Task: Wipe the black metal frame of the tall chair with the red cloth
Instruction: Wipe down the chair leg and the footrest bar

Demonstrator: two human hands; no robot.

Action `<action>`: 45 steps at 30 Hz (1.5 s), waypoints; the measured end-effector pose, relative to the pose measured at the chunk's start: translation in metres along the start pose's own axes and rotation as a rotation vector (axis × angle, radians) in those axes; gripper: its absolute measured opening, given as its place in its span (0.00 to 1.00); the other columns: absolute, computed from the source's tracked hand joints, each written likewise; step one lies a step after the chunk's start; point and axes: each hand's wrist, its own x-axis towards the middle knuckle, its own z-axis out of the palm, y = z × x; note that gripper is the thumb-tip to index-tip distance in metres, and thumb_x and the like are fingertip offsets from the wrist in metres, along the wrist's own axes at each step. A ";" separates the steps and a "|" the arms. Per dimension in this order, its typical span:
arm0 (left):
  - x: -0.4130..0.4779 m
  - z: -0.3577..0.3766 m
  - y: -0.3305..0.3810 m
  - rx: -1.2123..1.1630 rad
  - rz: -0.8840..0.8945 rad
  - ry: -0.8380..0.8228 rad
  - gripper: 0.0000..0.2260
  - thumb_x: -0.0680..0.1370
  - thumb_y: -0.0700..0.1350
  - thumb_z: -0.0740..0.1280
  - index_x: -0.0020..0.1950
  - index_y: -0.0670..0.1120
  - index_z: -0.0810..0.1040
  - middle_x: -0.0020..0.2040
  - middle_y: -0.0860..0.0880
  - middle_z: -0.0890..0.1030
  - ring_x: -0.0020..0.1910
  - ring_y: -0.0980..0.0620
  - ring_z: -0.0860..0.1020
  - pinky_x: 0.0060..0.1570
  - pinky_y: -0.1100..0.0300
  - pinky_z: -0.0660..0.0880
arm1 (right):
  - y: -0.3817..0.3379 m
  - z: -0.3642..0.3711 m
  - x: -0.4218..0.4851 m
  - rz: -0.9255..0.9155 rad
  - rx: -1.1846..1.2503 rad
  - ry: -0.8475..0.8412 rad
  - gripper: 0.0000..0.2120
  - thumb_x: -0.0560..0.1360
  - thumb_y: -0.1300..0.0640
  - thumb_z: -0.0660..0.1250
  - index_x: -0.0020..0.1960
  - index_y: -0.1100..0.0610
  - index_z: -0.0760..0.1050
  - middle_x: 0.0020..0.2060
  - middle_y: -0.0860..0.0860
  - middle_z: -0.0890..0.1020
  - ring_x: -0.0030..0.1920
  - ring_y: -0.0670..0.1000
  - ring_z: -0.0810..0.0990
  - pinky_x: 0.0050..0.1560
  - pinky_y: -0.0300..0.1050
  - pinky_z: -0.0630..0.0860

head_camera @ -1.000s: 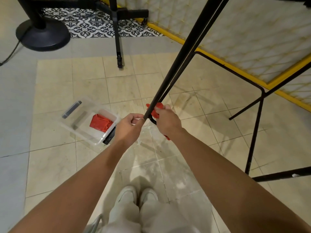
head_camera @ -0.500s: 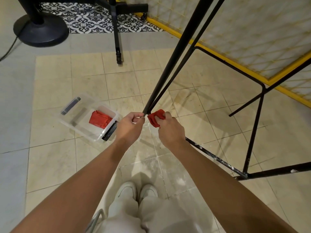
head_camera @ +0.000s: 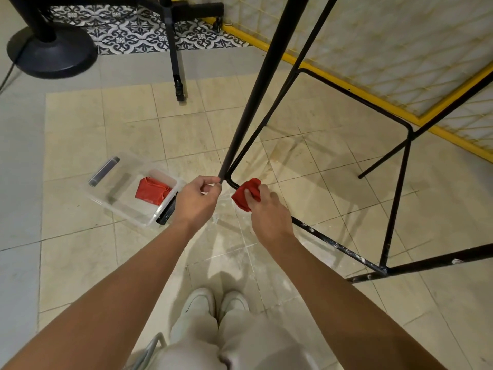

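Cloth (head_camera: 245,194), soft and light, sits bunched in the curled fingers (head_camera: 264,189) of the right hand (head_camera: 270,213) at centre frame, against the stiff chair frame (head_camera: 250,110). The left hand (head_camera: 196,201) pinches the leg's end, seemingly to steady it.

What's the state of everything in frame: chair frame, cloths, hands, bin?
chair frame, tilted, thick leg's end raised off the floor; thin lower bar white-flecked.
red cloth, bunched, on the thin lower bar beside its bend.
left hand, gripping the end of the thick leg.
right hand, holding the red cloth to the bar.
clear bin, on the floor, no lid on it.
second red cloth, crumpled inside the bin.
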 end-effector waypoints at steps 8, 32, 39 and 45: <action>-0.005 0.011 0.001 -0.011 0.009 -0.032 0.07 0.78 0.45 0.62 0.53 0.51 0.78 0.38 0.53 0.76 0.36 0.59 0.73 0.39 0.68 0.70 | -0.014 -0.001 0.007 0.062 0.109 0.010 0.28 0.78 0.65 0.59 0.75 0.58 0.55 0.67 0.59 0.62 0.59 0.56 0.71 0.53 0.47 0.75; -0.015 0.063 0.007 -0.279 -0.227 -0.298 0.23 0.79 0.54 0.63 0.69 0.51 0.57 0.53 0.50 0.77 0.51 0.52 0.78 0.53 0.56 0.76 | 0.006 0.007 -0.014 0.153 0.784 0.147 0.28 0.76 0.63 0.63 0.74 0.54 0.61 0.69 0.50 0.67 0.64 0.50 0.72 0.63 0.44 0.71; -0.006 0.065 0.010 -0.120 -0.086 -0.218 0.19 0.81 0.41 0.58 0.70 0.47 0.55 0.59 0.44 0.73 0.51 0.49 0.78 0.47 0.55 0.79 | 0.034 -0.004 -0.019 0.118 1.048 0.041 0.38 0.72 0.56 0.70 0.76 0.47 0.54 0.67 0.46 0.71 0.57 0.45 0.77 0.53 0.47 0.79; -0.002 0.072 0.014 0.446 0.147 0.005 0.17 0.81 0.40 0.57 0.70 0.42 0.61 0.65 0.38 0.66 0.55 0.38 0.74 0.53 0.52 0.70 | 0.069 -0.004 -0.027 0.195 0.931 0.157 0.27 0.76 0.56 0.65 0.73 0.52 0.62 0.66 0.49 0.71 0.57 0.45 0.74 0.54 0.44 0.77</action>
